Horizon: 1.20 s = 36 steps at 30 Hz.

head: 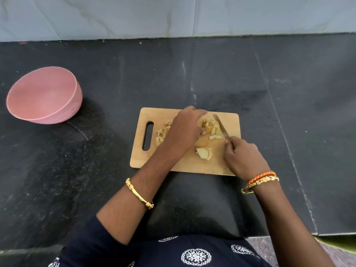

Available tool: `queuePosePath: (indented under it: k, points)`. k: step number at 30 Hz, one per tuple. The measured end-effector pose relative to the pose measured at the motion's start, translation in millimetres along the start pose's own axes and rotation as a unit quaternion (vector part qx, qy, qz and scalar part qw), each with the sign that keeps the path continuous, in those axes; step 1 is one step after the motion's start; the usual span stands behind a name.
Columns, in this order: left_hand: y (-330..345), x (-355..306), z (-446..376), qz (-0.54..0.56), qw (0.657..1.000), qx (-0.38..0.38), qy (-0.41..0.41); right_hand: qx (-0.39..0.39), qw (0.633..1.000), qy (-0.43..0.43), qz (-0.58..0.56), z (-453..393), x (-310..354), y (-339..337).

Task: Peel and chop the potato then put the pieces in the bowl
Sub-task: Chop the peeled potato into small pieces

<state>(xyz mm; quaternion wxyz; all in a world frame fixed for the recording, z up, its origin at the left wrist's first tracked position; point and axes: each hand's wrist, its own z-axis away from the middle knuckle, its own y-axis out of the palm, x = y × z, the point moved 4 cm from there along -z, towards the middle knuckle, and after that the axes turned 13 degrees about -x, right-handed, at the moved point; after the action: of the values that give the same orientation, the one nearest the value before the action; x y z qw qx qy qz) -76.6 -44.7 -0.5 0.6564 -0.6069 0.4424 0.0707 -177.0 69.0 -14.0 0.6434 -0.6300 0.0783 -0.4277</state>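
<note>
A wooden cutting board (pixel 229 162) lies on the black counter. Chopped potato pieces (pixel 211 127) are piled near its far right side. My left hand (pixel 185 130) curls over that pile from the left, holding the potato. My right hand (pixel 243 157) grips the handle of a knife (pixel 221 126); its blade lies along the right side of the pile, pointing away from me. Sliced potato (pixel 204 152) sits in the board's middle. Peels (pixel 161 134) lie beside the handle slot. The pink bowl (pixel 63 112) stands far left, tilted towards me and empty.
The black stone counter (pixel 289 93) stretches all round the board, up to a grey tiled wall (pixel 173 16) at the back. Its front edge runs below my arms, with a corner at the lower right.
</note>
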Motion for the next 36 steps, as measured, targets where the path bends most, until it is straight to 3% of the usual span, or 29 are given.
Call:
queuePosePath:
  k: [10,14,27,31,36]
  points:
    - [-3,7,2,0.035,0.997,0.074,-0.014,-0.010,0.989,-0.106,0.099,-7,1,-7]
    - [-6,5,4,0.020,0.998,0.054,0.001,-0.023,0.986,-0.125,0.110,-8,5,-8]
    - [-3,0,18,-0.040,0.994,-0.034,0.100,-0.042,0.998,-0.012,-0.044,12,-11,0]
    - [-8,4,17,-0.054,0.994,-0.067,0.073,-0.067,0.994,0.016,-0.085,10,-17,-6]
    - [-19,7,9,-0.001,0.999,-0.041,0.016,-0.107,0.988,0.013,-0.114,12,-11,-15]
